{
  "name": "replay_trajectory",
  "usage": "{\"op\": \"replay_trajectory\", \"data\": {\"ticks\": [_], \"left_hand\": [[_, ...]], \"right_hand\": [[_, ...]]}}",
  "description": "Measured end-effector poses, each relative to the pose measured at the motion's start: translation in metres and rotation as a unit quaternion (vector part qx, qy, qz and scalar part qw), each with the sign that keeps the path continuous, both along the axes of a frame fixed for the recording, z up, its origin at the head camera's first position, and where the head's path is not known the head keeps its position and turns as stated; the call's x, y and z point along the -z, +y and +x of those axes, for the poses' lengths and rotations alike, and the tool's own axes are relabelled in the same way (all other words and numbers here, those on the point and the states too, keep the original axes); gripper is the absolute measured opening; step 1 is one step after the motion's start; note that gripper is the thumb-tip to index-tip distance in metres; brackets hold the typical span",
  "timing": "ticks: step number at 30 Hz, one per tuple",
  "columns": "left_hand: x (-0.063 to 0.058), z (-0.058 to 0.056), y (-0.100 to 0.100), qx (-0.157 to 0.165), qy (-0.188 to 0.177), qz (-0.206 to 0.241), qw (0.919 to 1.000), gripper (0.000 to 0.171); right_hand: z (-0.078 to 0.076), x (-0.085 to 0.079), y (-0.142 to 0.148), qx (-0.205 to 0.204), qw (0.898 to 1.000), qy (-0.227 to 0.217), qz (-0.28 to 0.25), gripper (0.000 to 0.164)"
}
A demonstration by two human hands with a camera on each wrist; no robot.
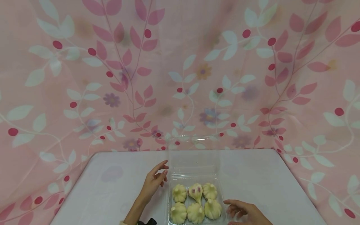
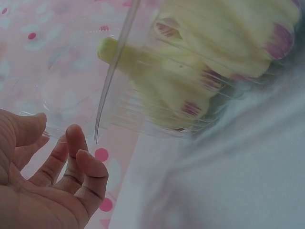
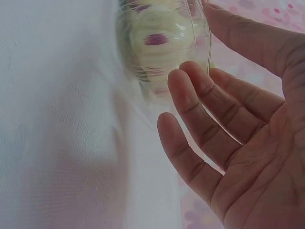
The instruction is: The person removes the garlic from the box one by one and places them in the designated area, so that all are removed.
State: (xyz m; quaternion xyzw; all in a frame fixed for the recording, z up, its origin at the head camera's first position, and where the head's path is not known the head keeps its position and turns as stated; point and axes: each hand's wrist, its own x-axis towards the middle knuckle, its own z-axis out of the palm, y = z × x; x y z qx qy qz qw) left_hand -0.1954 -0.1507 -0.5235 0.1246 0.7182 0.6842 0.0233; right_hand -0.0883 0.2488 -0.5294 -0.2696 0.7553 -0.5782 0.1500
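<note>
Box (image 1: 193,179) stands lower centre of the frame, lid (image 1: 194,160) raised, bulbs (image 1: 195,213) inside; likely light, flexible, slippery, best held by both sides. Left hand (image 1: 153,181) and right hand (image 1: 247,212) flank it, fingers (image 3: 185,90) loosely apart, gripping nothing.

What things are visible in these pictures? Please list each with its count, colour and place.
Flat table: one, white, foreground.
Leaf-patterned fabric backdrop: one, pink, behind and beside table.
Square hinged plastic box: one, transparent, on table, lid raised.
Ribbed garlic-shaped bulbs: six, pale yellow, some purple-marked, inside box.
Small cropped object: one, black, head view's bottom edge.
Cloth sleeve: one, cream, bottom edge.
Left grip: one, bare hand, left of lid.
Right grip: one, bare hand, right of box.
</note>
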Motion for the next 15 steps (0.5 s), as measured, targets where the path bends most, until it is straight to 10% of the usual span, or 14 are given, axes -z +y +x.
{"op": "replay_trajectory", "data": {"ticks": [15], "left_hand": [[0.0079,-0.0069,0.0017,-0.019,0.002,-0.008,0.9998,0.043]], "right_hand": [[0.0011,0.0004,0.0008,-0.010,1.000,0.024,-0.013,0.046]]}}
